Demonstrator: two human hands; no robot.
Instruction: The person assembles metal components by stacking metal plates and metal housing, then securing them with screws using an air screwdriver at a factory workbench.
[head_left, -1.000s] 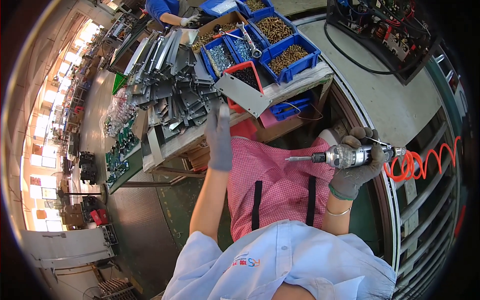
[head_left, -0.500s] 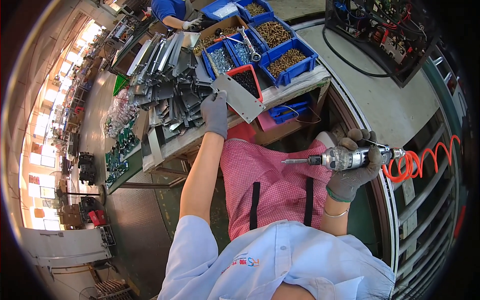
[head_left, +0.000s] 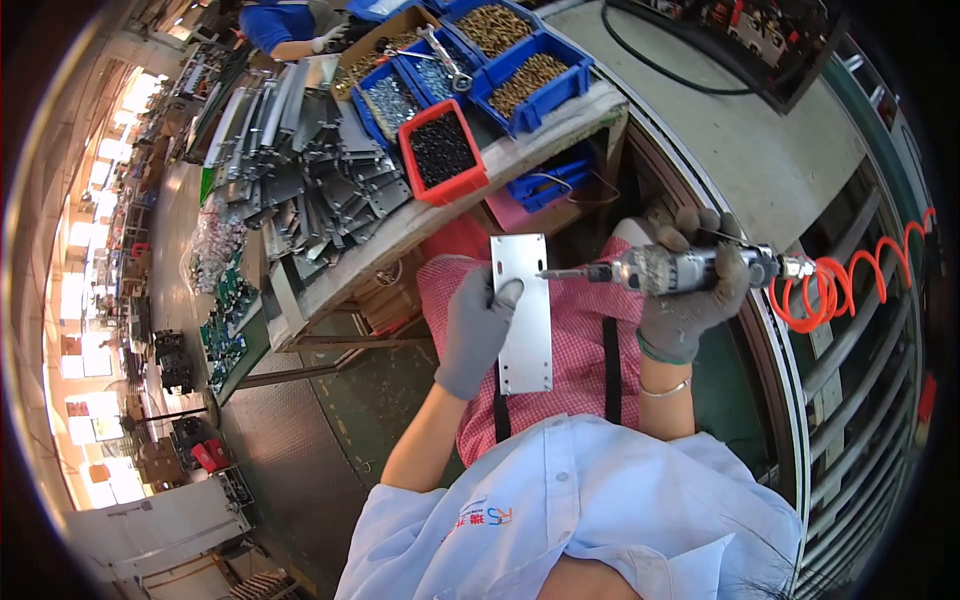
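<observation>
My left hand [head_left: 476, 335], in a grey glove, grips a flat silver metal plate [head_left: 524, 345] by its left edge, thumb on top. Small holes show near the plate's ends, and it hangs over my lap. In my gloved right hand [head_left: 690, 290] is a silver air screwdriver [head_left: 655, 268], lying level with its bit toward the left. The bit's tip [head_left: 548, 274] appears at the plate's upper part; whether it touches cannot be made out. An orange coiled hose [head_left: 835, 290] runs from the tool's rear.
On the wooden bench [head_left: 520, 150] stand a red bin [head_left: 470, 183] of black screws and several blue bins [head_left: 565, 95] of fasteners, with a wrench [head_left: 447, 62] across them. Metal plates [head_left: 300, 165] are heaped to their left. A co-worker's gloved hand [head_left: 328, 38] is beyond. Metal rails [head_left: 850, 420] stand at right.
My left hand has brought the plate from beside the red bin down over my lap, close to the bit. The screwdriver has stayed nearly in place, and the view has shifted.
</observation>
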